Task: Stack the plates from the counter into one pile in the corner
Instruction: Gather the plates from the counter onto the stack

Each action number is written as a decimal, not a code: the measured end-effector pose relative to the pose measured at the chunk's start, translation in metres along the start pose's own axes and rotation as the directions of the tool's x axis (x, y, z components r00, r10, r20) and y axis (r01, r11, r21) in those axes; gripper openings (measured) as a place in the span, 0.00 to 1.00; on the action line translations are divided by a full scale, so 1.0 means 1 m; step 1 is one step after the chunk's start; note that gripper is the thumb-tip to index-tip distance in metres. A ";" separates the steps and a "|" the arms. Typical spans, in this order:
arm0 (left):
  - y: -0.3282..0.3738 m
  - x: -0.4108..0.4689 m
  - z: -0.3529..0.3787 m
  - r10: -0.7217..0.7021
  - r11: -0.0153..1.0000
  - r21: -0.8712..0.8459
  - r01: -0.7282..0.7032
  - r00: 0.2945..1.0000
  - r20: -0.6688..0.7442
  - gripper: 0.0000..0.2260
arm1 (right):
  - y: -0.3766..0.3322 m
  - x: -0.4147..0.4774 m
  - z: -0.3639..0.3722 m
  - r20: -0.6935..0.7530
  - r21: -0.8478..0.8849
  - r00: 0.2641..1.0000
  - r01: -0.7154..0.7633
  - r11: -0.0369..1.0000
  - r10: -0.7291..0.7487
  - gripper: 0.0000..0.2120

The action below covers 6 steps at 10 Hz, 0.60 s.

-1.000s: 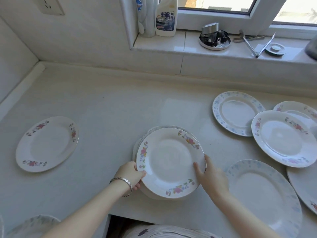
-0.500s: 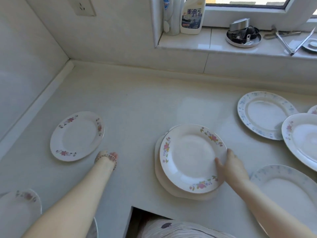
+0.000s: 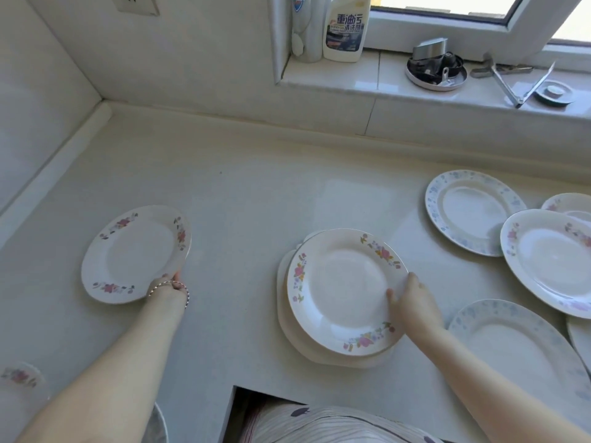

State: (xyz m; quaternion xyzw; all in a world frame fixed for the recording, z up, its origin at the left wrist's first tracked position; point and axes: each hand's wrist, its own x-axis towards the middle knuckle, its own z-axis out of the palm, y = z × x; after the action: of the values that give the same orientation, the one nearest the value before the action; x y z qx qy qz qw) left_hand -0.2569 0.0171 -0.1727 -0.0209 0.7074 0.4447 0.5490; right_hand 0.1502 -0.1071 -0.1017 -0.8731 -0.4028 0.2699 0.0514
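A short pile of plates sits at the counter's front middle, topped by a pink-flowered plate (image 3: 343, 289). My right hand (image 3: 412, 302) rests on that top plate's right rim, thumb on its face. A single pink-flowered plate (image 3: 134, 254) lies to the left, and my left hand (image 3: 168, 284), a bracelet on its wrist, grips its near right edge. On the right lie a blue-patterned plate (image 3: 470, 211), a pink-flowered plate (image 3: 550, 260) overlapping it, and another blue-patterned plate (image 3: 515, 350) near the front.
The counter corner (image 3: 105, 105) is at the back left, where the two walls meet. The window sill (image 3: 367, 81) holds cleaner bottles (image 3: 347, 27), a round metal dish (image 3: 436, 71) and tongs (image 3: 518, 81). More plates (image 3: 22, 378) show at the lower left edge. A cut-out (image 3: 256, 407) notches the front edge.
My left hand left the pile, reached left and took hold of the single plate's edge. My right hand stayed on the pile's top plate. The view shifted left.
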 end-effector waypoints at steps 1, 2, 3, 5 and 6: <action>0.000 -0.094 0.027 0.040 0.981 -0.191 -0.038 0.999 0.004 0.12 | 0.001 0.002 -0.001 0.001 0.011 1.000 0.003 1.000 -0.003 0.20; -0.009 -0.125 0.030 -0.009 0.964 -0.262 0.052 0.987 0.162 0.13 | 0.002 0.002 -0.001 0.017 0.029 1.000 -0.004 1.000 0.004 0.20; -0.021 -0.158 0.036 -0.003 0.992 -0.119 0.043 0.950 0.314 0.12 | 0.003 0.001 -0.004 0.022 0.044 1.000 0.004 0.999 -0.005 0.22; -0.038 -0.220 0.054 -0.036 0.967 0.233 -0.106 0.845 0.533 0.16 | -0.006 -0.014 -0.032 -0.192 0.641 0.967 0.254 0.725 -0.169 0.16; -0.059 -0.230 0.058 -0.122 0.879 0.435 -0.194 0.792 0.598 0.16 | 0.002 -0.015 -0.047 -0.091 0.741 0.968 0.222 0.634 -0.233 0.15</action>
State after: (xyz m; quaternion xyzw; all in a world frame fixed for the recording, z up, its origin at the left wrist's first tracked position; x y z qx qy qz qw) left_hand -0.0917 -0.0865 -0.0259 0.2725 0.5793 0.2508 0.7262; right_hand 0.1676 -0.1136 -0.0560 -0.7156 -0.3640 0.4079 0.4347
